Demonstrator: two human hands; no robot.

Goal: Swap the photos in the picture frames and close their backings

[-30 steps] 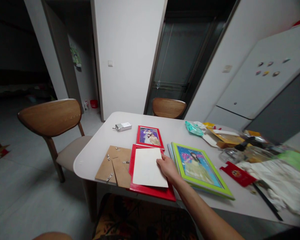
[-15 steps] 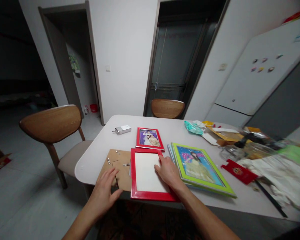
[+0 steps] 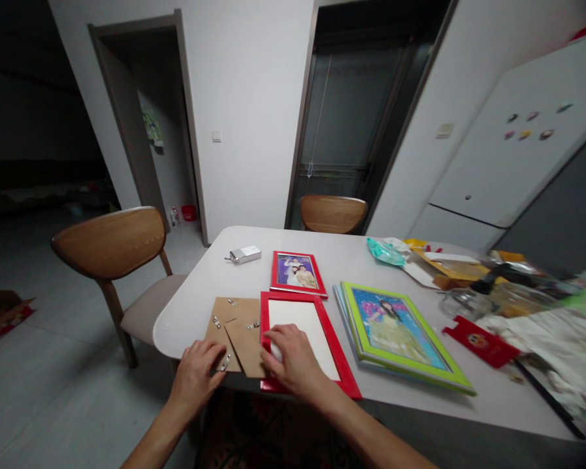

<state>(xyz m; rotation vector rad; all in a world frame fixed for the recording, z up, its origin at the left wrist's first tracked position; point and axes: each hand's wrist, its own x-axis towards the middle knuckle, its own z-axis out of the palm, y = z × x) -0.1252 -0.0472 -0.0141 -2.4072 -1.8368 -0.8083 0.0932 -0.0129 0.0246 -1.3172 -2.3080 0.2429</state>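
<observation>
A brown backing board [image 3: 247, 350] with small metal clips and a dark slit lies on the table's near side. My left hand [image 3: 195, 371] is closed at the board's near left corner, fingers bent over its edge and the thumb lower down. My right hand [image 3: 293, 358] reaches across a red picture frame [image 3: 344, 365], thumb and fingers curled at the board's right edge. Inside that frame shows a white panel [image 3: 295, 312], partly covered by the hand. Behind it lies a smaller red frame with a photo [image 3: 297, 271]. How firmly the fingertips grip is hard to make out.
Right of the red frame, a green-framed picture [image 3: 395, 326] rests on other frames. A small silver-white device [image 3: 245, 255] lies at the back left. Bags, cardboard, a red card piece [image 3: 481, 339] and white cloth crowd the right side. Wooden chairs [image 3: 112, 241] stand around the table.
My right hand has moved left from the red frame's right border to its left side, by the board. My left hand's fingers and thumb have come closer together. The view has shifted slightly.
</observation>
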